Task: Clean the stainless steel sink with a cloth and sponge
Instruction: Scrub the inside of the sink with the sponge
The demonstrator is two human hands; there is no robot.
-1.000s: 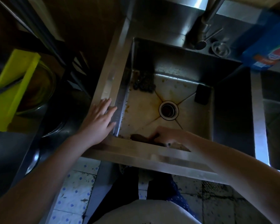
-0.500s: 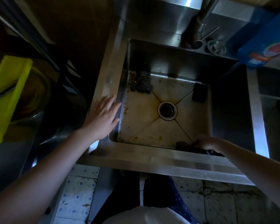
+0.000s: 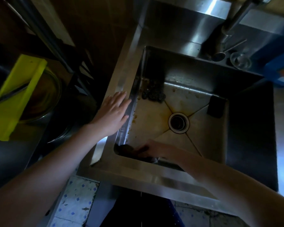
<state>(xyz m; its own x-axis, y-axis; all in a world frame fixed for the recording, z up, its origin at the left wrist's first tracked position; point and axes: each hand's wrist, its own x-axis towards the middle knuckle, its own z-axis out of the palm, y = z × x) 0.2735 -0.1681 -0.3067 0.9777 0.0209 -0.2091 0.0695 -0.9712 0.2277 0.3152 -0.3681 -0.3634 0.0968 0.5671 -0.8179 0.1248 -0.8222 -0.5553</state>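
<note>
The stainless steel sink (image 3: 154, 174) has a stained floor with brown grime around its round drain (image 3: 178, 123). My right hand (image 3: 154, 148) is down in the near left corner of the basin, pressed on a dark cloth (image 3: 126, 149) against the floor by the front wall. My left hand (image 3: 112, 114) lies flat with fingers spread on the sink's left rim, holding nothing. A dark scouring pad (image 3: 152, 93) sits in the far left corner. A dark rectangular sponge (image 3: 216, 106) leans at the right wall.
A tap (image 3: 233, 23) rises behind the basin, with a small metal cup (image 3: 240, 60) and a blue packet (image 3: 280, 69) beside it. On the left counter a yellow-green slicer (image 3: 18, 95) lies over a glass bowl (image 3: 46, 99). Tiled floor shows below.
My right hand slid the cloth along the front wall, from the near right corner half a second ago to the near left corner. My left hand stayed on the left rim.
</note>
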